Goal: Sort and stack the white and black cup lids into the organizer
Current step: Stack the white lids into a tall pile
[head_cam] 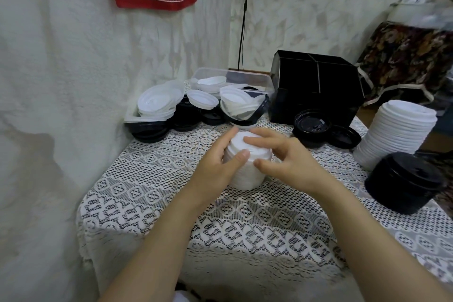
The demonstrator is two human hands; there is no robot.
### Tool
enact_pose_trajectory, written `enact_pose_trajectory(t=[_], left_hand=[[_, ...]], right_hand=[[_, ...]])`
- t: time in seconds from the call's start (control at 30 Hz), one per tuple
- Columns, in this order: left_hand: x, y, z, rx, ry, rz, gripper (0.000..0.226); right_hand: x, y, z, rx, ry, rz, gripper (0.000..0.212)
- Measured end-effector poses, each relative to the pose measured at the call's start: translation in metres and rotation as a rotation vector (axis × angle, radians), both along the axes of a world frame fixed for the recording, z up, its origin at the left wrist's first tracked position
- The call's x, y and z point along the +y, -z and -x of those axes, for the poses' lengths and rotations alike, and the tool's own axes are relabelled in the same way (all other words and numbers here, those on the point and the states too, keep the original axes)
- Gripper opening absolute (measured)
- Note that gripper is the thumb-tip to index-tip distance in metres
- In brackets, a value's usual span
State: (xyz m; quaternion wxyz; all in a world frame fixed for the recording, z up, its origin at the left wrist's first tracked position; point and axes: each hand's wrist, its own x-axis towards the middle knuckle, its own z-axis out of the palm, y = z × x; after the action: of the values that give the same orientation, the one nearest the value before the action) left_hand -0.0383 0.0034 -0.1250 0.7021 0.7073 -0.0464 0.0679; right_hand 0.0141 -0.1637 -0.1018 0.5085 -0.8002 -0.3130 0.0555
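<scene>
While left hand (214, 170) and right hand (293, 160) cup it, lid stack (247, 176) stands upright.

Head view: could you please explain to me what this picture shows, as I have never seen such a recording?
No machine here: a person wears a camera on the head, looking down at both bare hands. The left hand and right hand hold a short stack of white plastic cup lids standing on the lace tablecloth. Behind it are a clear plastic tub amid loose white and black lids, and the black compartmented organizer. At right stand a tall white lid stack and a black lid stack.
</scene>
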Motion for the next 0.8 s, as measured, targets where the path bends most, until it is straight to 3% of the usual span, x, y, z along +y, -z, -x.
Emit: enact_pose_trajectory(t=[0.33,0.4,0.47,0.53,0.67,0.8], left_hand=[[0.002,-0.001,0.003,-0.012,-0.055,-0.231,0.058],[0.003,-0.001,0.002,-0.002,-0.057,-0.246,0.057],[0.004,-0.001,0.002,0.009,-0.054,-0.256,0.056],[0.005,0.0,0.002,0.02,-0.046,-0.249,0.055],[0.006,0.001,0.001,0.031,-0.035,-0.212,0.056],[0.006,0.002,0.001,0.03,-0.018,-0.175,0.056]], right_hand=[[-0.006,0.007,0.004,0.004,-0.027,0.056,0.049],[-0.017,0.009,0.002,0.006,0.059,0.047,0.051],[-0.034,0.013,-0.003,-0.053,0.274,0.056,0.049],[-0.05,0.02,-0.008,-0.128,0.403,0.177,0.051],[-0.06,0.034,-0.018,-0.057,0.36,0.463,0.077],[-0.055,0.037,-0.021,-0.054,0.432,0.428,0.084]])
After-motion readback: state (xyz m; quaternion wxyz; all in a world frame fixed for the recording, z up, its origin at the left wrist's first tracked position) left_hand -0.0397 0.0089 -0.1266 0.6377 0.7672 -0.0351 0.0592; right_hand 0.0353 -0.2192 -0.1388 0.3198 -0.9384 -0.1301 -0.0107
